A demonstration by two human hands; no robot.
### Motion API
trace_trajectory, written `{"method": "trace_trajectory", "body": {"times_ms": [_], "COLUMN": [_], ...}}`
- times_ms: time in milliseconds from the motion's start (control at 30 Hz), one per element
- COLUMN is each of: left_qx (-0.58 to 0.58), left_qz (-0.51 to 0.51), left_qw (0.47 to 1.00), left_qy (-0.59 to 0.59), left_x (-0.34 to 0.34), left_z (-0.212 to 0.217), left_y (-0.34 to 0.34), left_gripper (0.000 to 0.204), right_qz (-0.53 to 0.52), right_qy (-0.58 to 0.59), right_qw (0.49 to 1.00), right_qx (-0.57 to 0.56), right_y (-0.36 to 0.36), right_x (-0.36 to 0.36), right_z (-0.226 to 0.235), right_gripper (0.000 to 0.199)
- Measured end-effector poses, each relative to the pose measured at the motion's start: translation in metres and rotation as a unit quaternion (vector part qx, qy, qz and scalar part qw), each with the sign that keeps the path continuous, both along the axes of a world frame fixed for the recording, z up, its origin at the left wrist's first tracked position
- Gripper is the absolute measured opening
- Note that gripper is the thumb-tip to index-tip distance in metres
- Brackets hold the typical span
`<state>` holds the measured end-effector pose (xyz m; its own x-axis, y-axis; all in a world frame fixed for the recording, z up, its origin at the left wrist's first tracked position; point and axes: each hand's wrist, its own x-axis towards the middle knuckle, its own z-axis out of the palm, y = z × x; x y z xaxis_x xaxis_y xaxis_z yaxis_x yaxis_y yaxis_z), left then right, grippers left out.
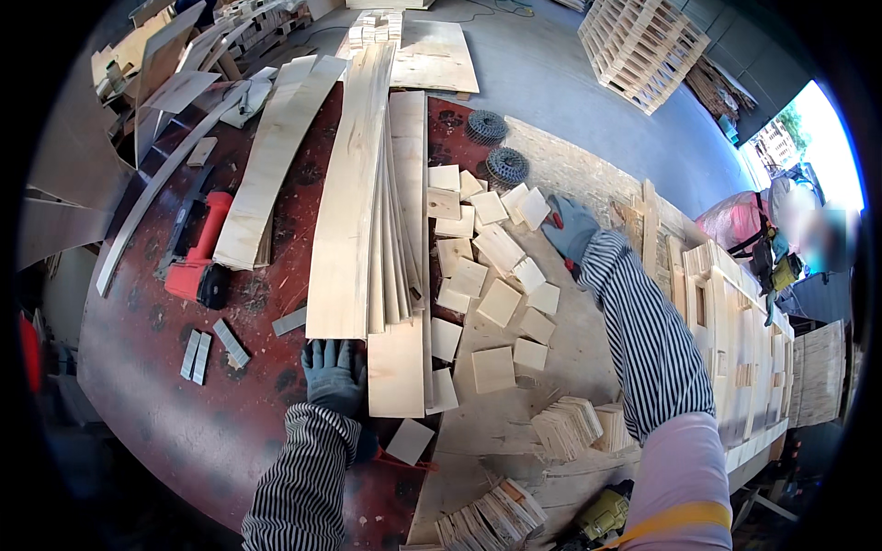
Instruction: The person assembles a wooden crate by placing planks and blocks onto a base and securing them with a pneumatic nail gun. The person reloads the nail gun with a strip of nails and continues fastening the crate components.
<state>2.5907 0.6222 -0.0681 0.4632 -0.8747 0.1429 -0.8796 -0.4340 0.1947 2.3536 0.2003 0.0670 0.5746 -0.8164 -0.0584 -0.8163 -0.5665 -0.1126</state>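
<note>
My left hand [334, 378], in a grey glove, lies open, its fingers stretched toward the near end of a long plywood strip [342, 248]. That strip tops a fanned stack, and the fingertips meet its near edge. Under the fan, another plywood strip [397, 372] extends closer to me. At the right, my gloved right hand [573, 231] is beside loose wooden squares [497, 246], thumb and fingers apart. Small red patches show at its fingers; I cannot make out what they are. One square [533, 209] lies just left of it.
A red cordless nailer [209, 243] and nail strips [196, 356] lie on the red table [138, 367]. Two nail coils [506, 166] sit behind the squares. Stacked squares [567, 428] stand near me. Pallets [643, 46] rise at the back right. A yellow-green tool [604, 514] lies at the lower right.
</note>
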Motion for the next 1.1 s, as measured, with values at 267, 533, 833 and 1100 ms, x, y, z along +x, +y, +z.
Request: {"method": "trace_trajectory", "body": {"times_ms": [267, 533, 833, 1100], "left_qx": [0.032, 0.053, 0.022, 0.005], "left_qz": [-0.031, -0.022, 0.004, -0.031], "left_qw": [0.998, 0.998, 0.999, 0.999], "left_qy": [0.043, 0.021, 0.024, 0.021], "left_x": [0.000, 0.008, 0.005, 0.026], "left_z": [0.000, -0.006, 0.001, -0.039], "left_y": [-0.013, 0.011, 0.006, 0.000], "left_gripper": [0.058, 0.065, 0.061, 0.071], "right_qz": [-0.063, -0.048, -0.078, -0.218], "right_qy": [0.055, 0.101, -0.492, -0.571], "right_qw": [0.995, 0.984, 0.854, 0.648], "right_qx": [-0.062, -0.136, 0.151, 0.455], "right_y": [-0.120, -0.086, 0.079, 0.432], "right_x": [0.104, 0.143, 0.012, -0.215], "right_z": [-0.094, -0.105, 0.007, 0.099], "right_gripper": [0.072, 0.071, 0.067, 0.058]}}
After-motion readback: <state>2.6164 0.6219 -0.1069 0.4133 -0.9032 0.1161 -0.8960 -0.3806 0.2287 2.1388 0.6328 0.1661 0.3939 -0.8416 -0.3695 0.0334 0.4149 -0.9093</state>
